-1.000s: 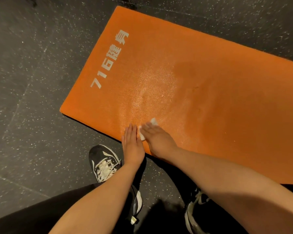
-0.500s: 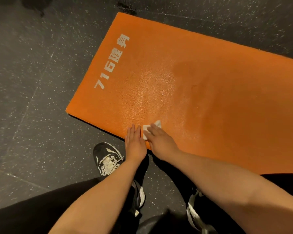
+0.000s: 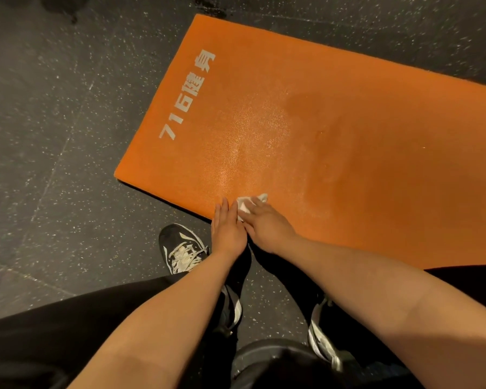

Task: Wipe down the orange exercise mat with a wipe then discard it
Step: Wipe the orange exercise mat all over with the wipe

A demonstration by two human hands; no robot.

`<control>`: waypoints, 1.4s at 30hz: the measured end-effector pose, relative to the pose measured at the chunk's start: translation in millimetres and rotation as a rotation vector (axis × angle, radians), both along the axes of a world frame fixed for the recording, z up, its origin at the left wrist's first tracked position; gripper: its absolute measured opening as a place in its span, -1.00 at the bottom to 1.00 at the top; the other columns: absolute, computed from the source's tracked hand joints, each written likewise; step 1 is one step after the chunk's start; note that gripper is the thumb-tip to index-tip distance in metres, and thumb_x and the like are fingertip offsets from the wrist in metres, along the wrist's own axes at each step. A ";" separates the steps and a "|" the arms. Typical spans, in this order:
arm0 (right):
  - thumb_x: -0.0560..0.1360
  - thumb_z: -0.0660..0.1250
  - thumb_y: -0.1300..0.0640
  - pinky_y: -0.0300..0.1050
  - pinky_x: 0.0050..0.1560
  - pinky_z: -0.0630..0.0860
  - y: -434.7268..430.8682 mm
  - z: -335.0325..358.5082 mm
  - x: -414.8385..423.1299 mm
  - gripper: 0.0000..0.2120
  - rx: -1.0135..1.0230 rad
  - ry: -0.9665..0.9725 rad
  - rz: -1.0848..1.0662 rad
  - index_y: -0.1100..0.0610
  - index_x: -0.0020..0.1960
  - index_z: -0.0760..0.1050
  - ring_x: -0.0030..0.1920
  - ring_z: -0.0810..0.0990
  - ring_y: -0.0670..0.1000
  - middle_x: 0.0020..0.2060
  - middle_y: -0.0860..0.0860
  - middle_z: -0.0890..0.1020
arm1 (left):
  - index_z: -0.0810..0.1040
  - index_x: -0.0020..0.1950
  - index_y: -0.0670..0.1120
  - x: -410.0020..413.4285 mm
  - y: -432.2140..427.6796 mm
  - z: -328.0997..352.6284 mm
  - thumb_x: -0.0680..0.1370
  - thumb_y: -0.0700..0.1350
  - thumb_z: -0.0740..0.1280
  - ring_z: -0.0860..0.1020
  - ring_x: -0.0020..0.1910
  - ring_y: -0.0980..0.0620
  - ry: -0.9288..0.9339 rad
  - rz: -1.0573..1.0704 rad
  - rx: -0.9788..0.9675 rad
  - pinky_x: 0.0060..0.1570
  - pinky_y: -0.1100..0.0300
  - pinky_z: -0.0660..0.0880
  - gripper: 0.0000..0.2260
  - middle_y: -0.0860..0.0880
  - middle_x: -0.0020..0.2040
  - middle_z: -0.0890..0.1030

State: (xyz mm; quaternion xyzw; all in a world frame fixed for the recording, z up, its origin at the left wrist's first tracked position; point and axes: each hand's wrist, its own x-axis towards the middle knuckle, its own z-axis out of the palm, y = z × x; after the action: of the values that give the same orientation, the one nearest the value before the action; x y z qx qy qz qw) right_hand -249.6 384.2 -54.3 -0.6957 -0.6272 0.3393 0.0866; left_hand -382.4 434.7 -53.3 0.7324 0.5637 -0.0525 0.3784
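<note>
The orange exercise mat [image 3: 334, 113] lies flat on the dark floor, with grey print "716" near its left end and a shiny wet patch in the middle. At the mat's near edge my right hand [image 3: 267, 226] presses a small white wipe [image 3: 247, 204] onto the surface with flat fingers; the wipe shows only past my fingertips. My left hand [image 3: 227, 228] rests flat on the mat edge right beside it, fingers straight, touching the right hand.
Dark speckled rubber floor [image 3: 54, 136] surrounds the mat. My black sneakers with white laces stand at the near edge: left shoe [image 3: 183, 248], right shoe [image 3: 323, 341]. A dark round object [image 3: 272, 357] sits below, between my legs.
The view has shifted a little, so the mat sits lower in frame. Both hands stay at the mat's near edge; the wipe shows slightly more past my right fingertips.
</note>
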 end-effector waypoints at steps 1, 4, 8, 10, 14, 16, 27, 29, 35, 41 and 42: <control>0.72 0.09 0.03 0.01 0.58 -0.11 -1.1 -2.8 0.5 -0.54 0.002 -0.006 0.054 0.04 0.61 0.23 0.63 -0.02 0.12 0.62 0.09 0.14 | 0.07 0.64 0.00 0.4 0.7 -0.2 0.70 -0.16 0.07 -0.19 0.62 0.00 0.002 0.002 -0.006 0.59 -0.01 -0.15 -0.50 -0.02 0.66 -0.09; 0.72 0.03 -0.02 0.04 0.58 -0.17 6.6 -7.7 17.6 -0.49 -0.008 -0.128 0.109 0.06 0.64 0.12 0.64 -0.05 0.10 0.64 0.06 0.07 | 0.09 0.64 -0.01 2.4 4.2 0.8 0.70 -0.14 0.07 -0.16 0.62 -0.03 0.025 -0.001 -0.015 0.59 0.02 -0.14 -0.51 -0.05 0.66 -0.07; 0.73 -0.07 -0.02 0.08 0.58 -0.23 24.3 -5.3 35.6 -0.45 -0.084 -0.219 -0.202 0.15 0.66 -0.03 0.64 -0.16 0.13 0.65 0.11 -0.05 | 0.11 0.63 -0.01 8.1 5.1 6.4 0.70 -0.10 0.08 -0.12 0.62 -0.05 0.082 0.010 0.004 0.58 0.01 -0.13 -0.52 -0.05 0.66 -0.04; 0.73 -0.07 0.01 0.08 0.57 -0.27 27.7 -5.7 29.5 -0.46 -0.112 -0.208 -0.210 0.14 0.66 -0.07 0.63 -0.21 0.14 0.64 0.14 -0.11 | 0.16 0.61 0.00 13.7 5.6 7.3 0.69 -0.10 0.09 -0.05 0.61 -0.09 0.112 0.034 0.037 0.57 -0.06 -0.08 -0.53 -0.08 0.64 0.03; 0.72 0.04 0.06 0.04 0.57 -0.26 21.9 -13.6 27.0 -0.46 -0.046 -0.132 0.064 0.00 0.66 0.01 0.63 -0.19 0.13 0.65 0.12 -0.08 | 0.23 0.58 0.06 27.4 17.6 6.7 0.67 -0.10 0.10 0.09 0.54 -0.13 0.157 0.055 0.128 0.50 -0.09 -0.01 -0.56 -0.08 0.60 0.14; 0.73 0.00 -0.02 0.07 0.58 -0.24 26.5 -20.7 41.3 -0.48 -0.020 -0.123 0.165 0.00 0.66 0.03 0.64 -0.15 0.11 0.65 0.08 -0.04 | 0.20 0.59 0.07 37.7 28.2 6.7 0.68 -0.13 0.10 0.10 0.55 -0.11 0.138 0.046 0.150 0.49 -0.07 -0.01 -0.54 -0.05 0.61 0.14; 0.68 0.12 0.18 0.10 0.61 -0.18 64.3 -26.3 52.0 -0.43 0.148 -0.125 -0.114 0.20 0.64 0.05 0.64 -0.09 0.13 0.64 0.12 0.03 | 0.17 0.62 0.07 69.1 89.6 -2.4 0.69 -0.10 0.10 0.01 0.59 -0.08 0.122 -0.073 0.135 0.48 -0.09 0.00 -0.52 0.03 0.65 0.03; 0.72 0.07 0.09 0.04 0.59 -0.23 60.7 -34.2 49.5 -0.50 0.189 -0.096 -0.001 0.16 0.63 0.14 0.63 0.02 0.10 0.62 0.07 0.17 | 0.19 0.61 0.06 71.5 99.5 -7.4 0.69 -0.09 0.09 -0.01 0.60 -0.06 0.064 -0.046 0.159 0.50 -0.08 -0.05 -0.54 0.02 0.65 0.05; 0.67 0.08 0.20 0.01 0.59 -0.24 93.5 -46.0 97.5 -0.40 0.140 -0.199 -0.078 0.08 0.66 -0.02 0.64 -0.13 0.03 0.65 0.00 0.00 | 0.08 0.64 0.12 86.6 110.5 -17.9 0.70 -0.01 0.09 -0.16 0.61 -0.03 0.094 -0.030 0.060 0.53 -0.09 -0.20 -0.51 0.03 0.66 -0.11; 0.61 0.14 0.28 0.05 0.61 -0.21 107.4 -40.8 97.8 -0.29 0.101 -0.158 -0.350 0.08 0.67 -0.09 0.64 -0.18 0.07 0.65 0.07 -0.12 | -0.11 0.63 0.21 80.0 103.2 -29.6 0.69 0.06 0.09 -0.29 0.59 0.02 0.093 -0.077 0.057 0.50 -0.13 -0.33 -0.43 0.08 0.63 -0.26; 0.63 0.14 0.25 0.06 0.60 -0.22 102.6 -43.5 88.1 -0.33 0.126 -0.126 -0.247 0.07 0.67 -0.05 0.64 -0.15 0.09 0.65 0.09 -0.09 | -0.09 0.63 0.21 79.4 102.4 -30.8 0.69 0.04 0.11 -0.29 0.59 0.03 0.066 -0.066 0.062 0.50 -0.13 -0.32 -0.43 0.09 0.64 -0.25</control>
State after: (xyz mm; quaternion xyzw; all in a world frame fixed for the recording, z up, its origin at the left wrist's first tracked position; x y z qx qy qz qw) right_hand -161.4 486.8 -97.8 -0.7805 -0.5612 0.2419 0.1315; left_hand -303.0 537.1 -84.1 0.7599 0.5527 -0.0716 0.3347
